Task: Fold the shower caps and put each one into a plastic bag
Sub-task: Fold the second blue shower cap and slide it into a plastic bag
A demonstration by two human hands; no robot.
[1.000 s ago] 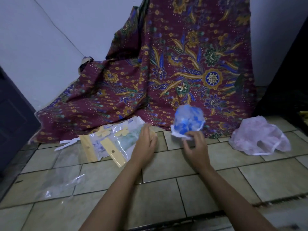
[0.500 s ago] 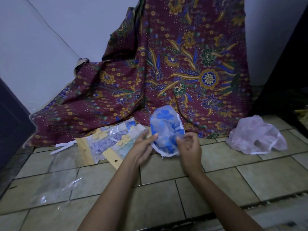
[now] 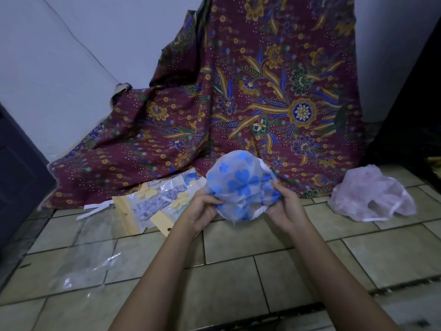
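Note:
A translucent shower cap with blue flowers (image 3: 241,185) hangs above the tiled floor, puffed up between both hands. My left hand (image 3: 202,210) pinches its lower left edge. My right hand (image 3: 285,207) grips its right edge, fingers curled into the plastic. A pale pink shower cap (image 3: 372,194) lies crumpled on the tiles to the right. Two packed bags with yellow header cards (image 3: 152,204) lie to the left, showing yellow flowers and folded caps inside. An empty clear plastic bag (image 3: 81,266) lies flat on the tiles at lower left.
A maroon batik cloth (image 3: 250,103) with gold and blue flowers drapes from the wall down to the floor behind everything. A white strip (image 3: 91,209) lies by the packed bags. A dark door edge (image 3: 16,177) stands at far left.
The blue cap was held in my right hand alone, farther right. It has come toward the middle, my left hand has taken its left edge, and it now spreads out between both hands.

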